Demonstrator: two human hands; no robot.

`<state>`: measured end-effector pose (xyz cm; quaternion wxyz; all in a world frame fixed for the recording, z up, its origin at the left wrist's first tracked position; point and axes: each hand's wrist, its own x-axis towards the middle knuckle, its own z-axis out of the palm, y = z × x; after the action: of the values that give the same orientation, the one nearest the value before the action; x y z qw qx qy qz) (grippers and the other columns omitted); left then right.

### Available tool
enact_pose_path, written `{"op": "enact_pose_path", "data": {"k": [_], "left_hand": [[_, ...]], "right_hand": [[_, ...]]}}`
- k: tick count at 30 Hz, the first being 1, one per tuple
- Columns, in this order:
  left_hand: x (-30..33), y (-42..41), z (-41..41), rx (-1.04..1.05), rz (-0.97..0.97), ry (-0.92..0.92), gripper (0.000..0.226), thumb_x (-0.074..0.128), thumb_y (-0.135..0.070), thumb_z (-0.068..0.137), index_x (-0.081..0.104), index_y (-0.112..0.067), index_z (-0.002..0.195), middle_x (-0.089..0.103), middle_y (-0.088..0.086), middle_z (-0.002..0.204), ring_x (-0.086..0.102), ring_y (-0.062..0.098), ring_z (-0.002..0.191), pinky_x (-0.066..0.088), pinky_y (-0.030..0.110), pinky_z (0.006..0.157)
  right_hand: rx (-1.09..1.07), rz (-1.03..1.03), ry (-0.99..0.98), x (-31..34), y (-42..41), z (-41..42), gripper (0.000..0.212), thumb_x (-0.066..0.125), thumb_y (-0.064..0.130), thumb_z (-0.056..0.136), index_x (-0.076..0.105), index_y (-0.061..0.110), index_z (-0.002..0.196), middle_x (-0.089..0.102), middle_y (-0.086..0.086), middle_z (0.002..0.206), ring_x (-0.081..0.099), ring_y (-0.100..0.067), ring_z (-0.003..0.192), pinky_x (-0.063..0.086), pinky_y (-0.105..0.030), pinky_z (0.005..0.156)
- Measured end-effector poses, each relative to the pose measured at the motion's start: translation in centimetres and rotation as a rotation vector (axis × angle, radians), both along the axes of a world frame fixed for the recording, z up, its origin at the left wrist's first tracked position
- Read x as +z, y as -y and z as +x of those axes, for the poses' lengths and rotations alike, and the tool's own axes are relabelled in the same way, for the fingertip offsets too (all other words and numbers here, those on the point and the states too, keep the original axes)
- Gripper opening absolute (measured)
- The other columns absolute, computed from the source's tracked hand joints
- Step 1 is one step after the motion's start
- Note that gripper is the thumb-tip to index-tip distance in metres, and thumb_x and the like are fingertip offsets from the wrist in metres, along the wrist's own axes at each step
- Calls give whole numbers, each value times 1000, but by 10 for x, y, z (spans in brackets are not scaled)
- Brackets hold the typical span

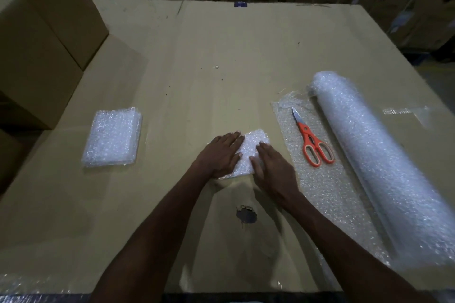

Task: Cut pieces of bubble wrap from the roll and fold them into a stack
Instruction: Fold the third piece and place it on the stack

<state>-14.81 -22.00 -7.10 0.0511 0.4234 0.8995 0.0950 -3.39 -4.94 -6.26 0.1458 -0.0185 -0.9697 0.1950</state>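
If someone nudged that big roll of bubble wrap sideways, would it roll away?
Probably: the big clear bubble wrap roll lies on its round side on flat cardboard. Its unrolled sheet, lying flat under orange-handled scissors, might check it. It likely feels light.

The wide desk (221,39) was matt brown cardboard, scuffed, with a torn hole near the front. The clear plastic bubble-wrap roll (364,155) on the right looked glossy and pebbled, as did the folded bubble-wrap stack (112,136) on the left. The scissors (310,141) had dull metal blades and smooth orange plastic handles.
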Motion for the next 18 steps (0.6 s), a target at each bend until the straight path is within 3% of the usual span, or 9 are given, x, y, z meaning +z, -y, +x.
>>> {"op": "enact_pose_path", "data": {"k": [1,2,4,7,11,14,18], "left_hand": [[1,-1,-1,2,30,-19,74,17,-48,95,37,-5,151,38,18,156,40,34,139,37,47,110],[3,-2,-1,6,51,-49,72,21,-47,94,42,-3,147,44,19,150,47,36,131,44,47,103],[5,-5,1,31,60,-120,69,25,-46,93,50,-3,140,53,18,140,54,38,116,48,46,88],[5,-10,11,141,35,-208,63,29,-46,93,56,-3,130,60,15,120,58,35,98,47,42,74],[11,-20,38,337,76,-130,48,45,-48,98,59,-4,109,57,13,103,56,31,87,43,39,65],[19,-23,55,410,97,-52,48,43,-50,101,58,-5,104,55,13,105,58,32,90,36,36,64],[24,-13,66,497,205,23,47,46,-52,99,61,-7,102,60,10,104,63,32,91,44,36,69]], "right_hand": [[-82,-70,-145,5,3,9,28,53,32,102,72,12,107,75,-8,104,72,-28,92,57,-37,70],[-166,-133,-216,9,5,16,25,57,32,101,73,15,92,75,-2,85,70,-23,72,53,-34,57],[-323,-282,-165,19,11,25,27,65,34,98,72,14,80,71,1,70,65,-18,60,50,-34,54],[-494,-497,2,25,22,25,26,73,37,92,74,13,84,75,1,77,69,-19,72,52,-35,70],[-659,-726,91,30,35,15,40,78,37,87,68,9,114,75,-4,102,70,-24,97,51,-35,89],[-732,-884,93,33,41,5,52,81,29,84,60,9,126,70,-5,110,66,-23,99,49,-31,84],[-621,-988,114,30,34,-3,24,78,13,83,73,5,104,76,-11,104,70,-24,86,55,-30,71]]}}
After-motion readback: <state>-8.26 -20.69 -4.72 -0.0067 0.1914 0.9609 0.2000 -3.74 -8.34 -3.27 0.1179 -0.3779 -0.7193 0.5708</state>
